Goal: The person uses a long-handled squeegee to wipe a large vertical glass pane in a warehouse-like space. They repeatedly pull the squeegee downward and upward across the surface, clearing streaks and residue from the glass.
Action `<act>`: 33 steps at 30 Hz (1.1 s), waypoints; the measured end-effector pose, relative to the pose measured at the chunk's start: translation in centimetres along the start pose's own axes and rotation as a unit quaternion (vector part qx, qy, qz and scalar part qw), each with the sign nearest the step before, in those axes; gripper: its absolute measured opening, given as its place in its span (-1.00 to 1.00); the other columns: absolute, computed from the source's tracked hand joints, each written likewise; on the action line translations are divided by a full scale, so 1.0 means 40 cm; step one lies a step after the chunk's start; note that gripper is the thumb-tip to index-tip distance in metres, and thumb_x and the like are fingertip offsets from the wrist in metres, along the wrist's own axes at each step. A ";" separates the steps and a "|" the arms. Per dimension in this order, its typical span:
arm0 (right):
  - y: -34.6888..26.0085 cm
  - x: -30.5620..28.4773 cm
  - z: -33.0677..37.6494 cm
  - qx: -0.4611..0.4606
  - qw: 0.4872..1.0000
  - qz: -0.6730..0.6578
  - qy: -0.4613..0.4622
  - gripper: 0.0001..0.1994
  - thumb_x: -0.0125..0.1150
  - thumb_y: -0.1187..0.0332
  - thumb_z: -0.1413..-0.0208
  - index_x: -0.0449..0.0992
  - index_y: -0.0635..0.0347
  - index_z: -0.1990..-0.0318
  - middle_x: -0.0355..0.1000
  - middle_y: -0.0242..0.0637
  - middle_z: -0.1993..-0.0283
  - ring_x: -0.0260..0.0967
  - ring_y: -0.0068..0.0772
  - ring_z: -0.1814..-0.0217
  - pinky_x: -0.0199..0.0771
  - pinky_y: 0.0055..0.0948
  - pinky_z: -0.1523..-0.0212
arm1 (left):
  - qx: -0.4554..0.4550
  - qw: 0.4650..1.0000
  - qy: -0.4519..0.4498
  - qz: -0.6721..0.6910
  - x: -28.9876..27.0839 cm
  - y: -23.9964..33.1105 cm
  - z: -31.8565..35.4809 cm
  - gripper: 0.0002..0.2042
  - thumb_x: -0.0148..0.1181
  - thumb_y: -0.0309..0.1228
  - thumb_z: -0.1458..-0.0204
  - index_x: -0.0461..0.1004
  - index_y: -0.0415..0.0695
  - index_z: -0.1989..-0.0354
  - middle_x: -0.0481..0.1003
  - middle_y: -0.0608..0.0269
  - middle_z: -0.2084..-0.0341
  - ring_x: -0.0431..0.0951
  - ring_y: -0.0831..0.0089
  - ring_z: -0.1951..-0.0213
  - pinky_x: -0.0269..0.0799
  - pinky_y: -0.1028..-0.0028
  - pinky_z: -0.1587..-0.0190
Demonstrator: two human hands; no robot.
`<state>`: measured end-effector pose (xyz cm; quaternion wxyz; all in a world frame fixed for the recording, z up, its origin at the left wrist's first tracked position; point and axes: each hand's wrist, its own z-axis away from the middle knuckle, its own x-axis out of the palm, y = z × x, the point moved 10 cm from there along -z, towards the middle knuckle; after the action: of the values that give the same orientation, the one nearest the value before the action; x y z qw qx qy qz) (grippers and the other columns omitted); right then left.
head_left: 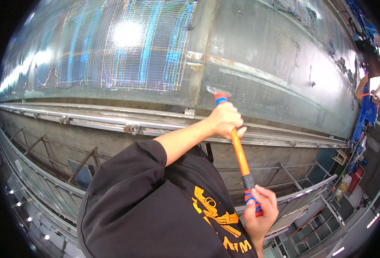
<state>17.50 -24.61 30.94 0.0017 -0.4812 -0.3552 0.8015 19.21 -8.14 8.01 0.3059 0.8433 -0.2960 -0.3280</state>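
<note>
Overall view: seen from the head camera, a person in a black sweatshirt with an orange print works with both hands close against a big grey metal surface.
Tool: a long, slim orange-handled tool with red and blue grip bands at both ends runs steeply from lower right, near the body, up and slightly left to the far metal wall.
Left hand: fingers closed tight around the upper part of the orange shaft; only the short red and blue tip shows above the fist, close against the wall, and contact cannot be confirmed.
Right hand: wrapped around the banded grip at the lower end, fingers curled shut over it, thumb side up.
Surface: a broad curved grey sheet-metal wall, scuffed and shiny with glare, fills the far half of the view, with a vertical seam left of the tool tip.
Rail: a long pale metal ledge with bolted brackets runs left to right below the wall, just behind the left forearm.
Handling: the tool looks stiff and fairly light for its length. The smooth orange shaft could slip, so the banded ends seem the surest holds; one hand high and one low gives good control of the tip.
Surroundings: metal frames and racks lie lower right; another person's arm shows at the far right edge.
</note>
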 end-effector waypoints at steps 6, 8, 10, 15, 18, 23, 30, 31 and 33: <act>-0.119 -0.020 -0.384 -0.013 1.000 0.024 0.014 -0.71 0.28 0.61 -0.01 0.71 0.36 0.07 0.62 0.01 0.00 0.61 -0.12 -0.02 0.59 -0.27 -0.10 | 0.029 0.997 0.069 -0.029 -0.056 -0.288 -0.271 -0.63 0.40 -0.25 0.19 0.26 0.05 0.77 0.26 0.32 0.78 0.36 0.23 0.68 0.22 0.23 0.54; -0.174 -0.040 -0.522 0.007 0.999 0.037 0.013 -0.72 0.27 0.61 -0.01 0.71 0.36 0.08 0.62 0.02 0.03 0.61 -0.11 -0.01 0.57 -0.29 -0.08 | 0.031 0.995 0.086 -0.044 -0.068 -0.386 -0.368 -0.63 0.41 -0.25 0.18 0.27 0.05 0.77 0.27 0.33 0.79 0.39 0.23 0.68 0.25 0.20 0.55; -0.230 -0.046 -0.677 -0.086 0.995 0.057 0.001 -0.75 0.24 0.62 -0.06 0.69 0.40 0.09 0.63 -0.02 0.07 0.61 -0.20 0.01 0.56 -0.34 -0.05 | 0.041 0.991 0.113 -0.061 -0.093 -0.495 -0.472 -0.62 0.43 -0.25 0.15 0.29 0.04 0.77 0.31 0.32 0.78 0.44 0.22 0.66 0.29 0.17 0.54; -0.228 -0.070 -0.890 0.031 0.999 0.025 0.021 -0.80 0.21 0.56 -0.18 0.67 0.38 0.07 0.64 -0.19 0.12 0.50 -0.49 0.22 0.53 -0.42 0.10 | 0.037 0.993 0.075 -0.086 -0.088 -0.678 -0.662 -0.65 0.43 -0.22 0.10 0.37 0.05 0.75 0.40 0.27 0.76 0.53 0.16 0.62 0.38 0.12 0.52; -0.237 -0.044 -0.759 -0.088 0.996 0.034 -0.003 -0.75 0.23 0.59 -0.10 0.69 0.33 0.07 0.64 -0.04 0.09 0.58 -0.27 0.13 0.57 -0.31 0.05 | -0.014 0.993 -0.067 -0.094 -0.035 -0.596 -0.560 -0.66 0.39 -0.18 0.08 0.41 0.08 0.77 0.41 0.27 0.77 0.52 0.11 0.62 0.37 0.08 0.50; -0.236 -0.025 -0.584 -0.024 0.997 0.067 -0.031 -0.74 0.28 0.55 -0.03 0.70 0.33 0.10 0.61 0.08 0.04 0.61 -0.01 -0.02 0.58 -0.18 -0.09 | 0.000 0.999 0.030 0.023 -0.091 -0.421 -0.422 -0.61 0.39 -0.22 0.19 0.26 0.04 0.82 0.29 0.31 0.81 0.40 0.23 0.70 0.23 0.25 0.54; -0.368 -0.016 -0.995 -0.105 0.992 0.075 0.010 -0.77 0.22 0.61 -0.11 0.69 0.37 0.10 0.62 -0.04 0.08 0.59 -0.23 0.04 0.55 -0.31 -0.03 | 0.041 0.992 0.088 -0.074 -0.149 -0.778 -0.732 -0.65 0.39 -0.25 0.12 0.34 0.02 0.78 0.40 0.25 0.77 0.51 0.10 0.63 0.38 0.10 0.52; -0.360 -0.017 -1.062 -0.036 0.997 0.066 0.012 -0.79 0.22 0.59 -0.14 0.68 0.37 0.10 0.63 -0.08 0.08 0.57 -0.34 0.12 0.54 -0.37 0.06 | 0.043 0.992 0.092 -0.074 -0.147 -0.825 -0.779 -0.66 0.38 -0.23 0.11 0.36 0.01 0.77 0.42 0.23 0.75 0.52 0.08 0.62 0.39 0.09 0.51; -0.344 -0.031 -1.155 0.032 0.999 0.002 0.015 -0.84 0.22 0.56 -0.22 0.68 0.37 0.12 0.64 -0.16 0.07 0.47 -0.57 0.38 0.46 -0.49 0.37 | 0.053 0.988 0.112 -0.094 -0.173 -0.896 -0.852 -0.67 0.38 -0.21 0.10 0.40 0.00 0.75 0.46 0.20 0.73 0.55 0.05 0.59 0.42 0.06 0.48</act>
<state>49.19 11.48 26.60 0.0208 -0.4936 -0.3281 0.8052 50.73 30.52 5.52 0.2600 0.9139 -0.1961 -0.2423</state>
